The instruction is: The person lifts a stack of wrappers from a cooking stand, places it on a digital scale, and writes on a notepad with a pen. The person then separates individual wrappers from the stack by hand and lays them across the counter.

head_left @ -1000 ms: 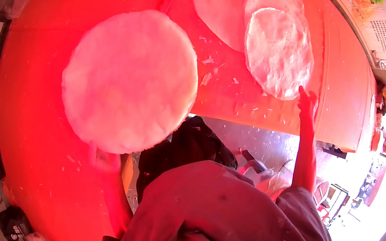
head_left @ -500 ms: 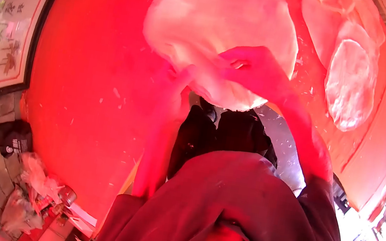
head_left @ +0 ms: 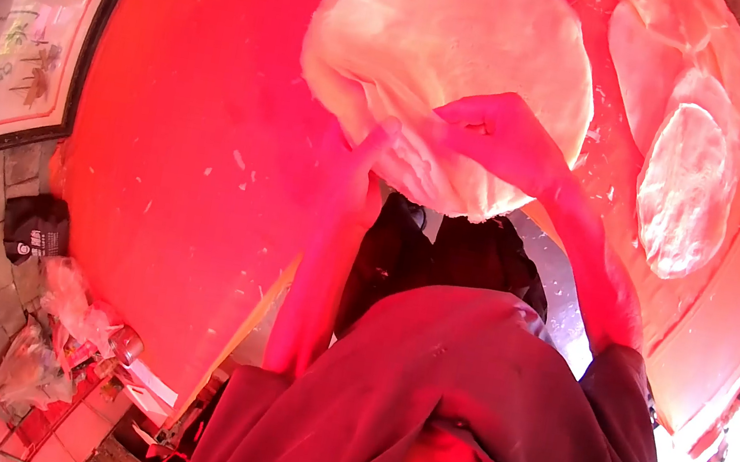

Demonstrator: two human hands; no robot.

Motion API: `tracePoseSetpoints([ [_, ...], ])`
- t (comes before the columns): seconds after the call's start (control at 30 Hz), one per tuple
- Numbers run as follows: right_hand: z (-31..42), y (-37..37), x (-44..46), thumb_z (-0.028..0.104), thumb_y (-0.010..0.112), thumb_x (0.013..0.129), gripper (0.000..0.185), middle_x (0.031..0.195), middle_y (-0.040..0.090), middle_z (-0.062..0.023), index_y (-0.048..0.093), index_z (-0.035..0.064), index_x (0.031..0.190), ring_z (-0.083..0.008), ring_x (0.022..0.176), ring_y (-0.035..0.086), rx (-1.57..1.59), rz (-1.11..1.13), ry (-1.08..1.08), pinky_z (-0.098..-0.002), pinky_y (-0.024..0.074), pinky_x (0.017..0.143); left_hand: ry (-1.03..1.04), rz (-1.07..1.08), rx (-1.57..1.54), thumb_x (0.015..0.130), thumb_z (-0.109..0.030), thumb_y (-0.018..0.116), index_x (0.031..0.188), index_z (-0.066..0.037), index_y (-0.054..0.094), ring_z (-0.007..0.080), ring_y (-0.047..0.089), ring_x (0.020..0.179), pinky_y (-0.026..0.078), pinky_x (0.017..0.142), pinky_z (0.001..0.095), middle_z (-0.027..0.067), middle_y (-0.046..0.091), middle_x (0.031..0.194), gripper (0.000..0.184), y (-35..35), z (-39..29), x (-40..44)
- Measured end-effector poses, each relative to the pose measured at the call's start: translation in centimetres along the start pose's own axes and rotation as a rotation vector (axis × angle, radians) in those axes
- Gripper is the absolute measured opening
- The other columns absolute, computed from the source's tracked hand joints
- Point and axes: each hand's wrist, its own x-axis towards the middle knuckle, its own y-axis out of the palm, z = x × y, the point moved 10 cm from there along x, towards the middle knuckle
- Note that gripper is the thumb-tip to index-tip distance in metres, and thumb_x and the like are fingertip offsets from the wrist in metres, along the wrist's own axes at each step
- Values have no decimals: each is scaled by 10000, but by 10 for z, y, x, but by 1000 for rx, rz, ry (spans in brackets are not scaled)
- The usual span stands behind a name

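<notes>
- Red desk (head_left: pixel 189 154) carries the broad dough sheet (head_left: pixel 477 45) just ahead of both hands, within reach.
- Right hand (head_left: pixel 505 141) pinches its near part, seemingly keeping the fold raised.
- Left hand (head_left: pixel 356 166) meets its near-left edge, apparently as support; glare hides its grip.
- Smaller dough sheets (head_left: pixel 686 189) overlap right of the right hand.

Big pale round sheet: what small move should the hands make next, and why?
Probably ease the right hand gently away from the left hand: the pale sheet looks creased between them, near its close edge, while its far part looks smooth.
</notes>
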Motion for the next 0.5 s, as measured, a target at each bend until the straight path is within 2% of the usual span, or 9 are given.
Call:
tracePoseSetpoints([
  [0.1, 12, -23, -11, 251, 656, 874, 277, 871, 728, -111, 734, 25, 1015, -195, 836, 688, 2, -182, -112, -301, 530, 765, 5, -14, 4, 904, -90, 653, 1294, -51, 533, 248, 599, 1059, 506, 883, 374, 100, 598, 1190, 409, -3, 1, 0],
  [0.2, 8, 3, -10, 125, 623, 891, 174, 887, 714, -54, 717, 22, 995, -139, 870, 663, -79, -245, 174, -298, 517, 733, -6, -18, 13, 905, -92, 650, 1294, -48, 532, 248, 596, 1064, 503, 886, 376, 101, 597, 1192, 409, -2, 5, 0],
  [0.3, 18, 34, 4, 133, 626, 892, 157, 845, 708, -59, 717, 33, 971, -121, 837, 646, -409, -73, -35, -300, 510, 714, -39, 24, 15, 905, -95, 648, 1294, -46, 530, 249, 594, 1068, 501, 889, 378, 102, 596, 1194, 409, 20, 20, 6],
  [0.33, 13, 26, 8, 203, 639, 878, 189, 820, 700, -77, 717, 43, 943, -147, 799, 654, -347, -132, -111, -318, 520, 714, -70, 75, -2, 905, -96, 647, 1293, -45, 530, 249, 593, 1070, 500, 890, 379, 102, 596, 1195, 409, 44, 37, 13],
  [0.4, -3, -22, 8, 343, 667, 851, 286, 768, 685, -112, 716, 64, 885, -201, 723, 670, -265, -279, -263, -352, 541, 713, -146, 216, -52, 906, -97, 645, 1293, -43, 529, 249, 592, 1072, 498, 892, 380, 103, 596, 1196, 408, 113, 80, 27],
  [0.5, -8, -133, -25, 331, 703, 842, 275, 771, 702, -97, 725, 65, 909, -168, 697, 668, -120, -500, -132, -325, 544, 685, -217, 383, -99, 906, -100, 643, 1293, -40, 528, 249, 589, 1077, 496, 895, 383, 104, 595, 1198, 408, 201, 124, 35],
])
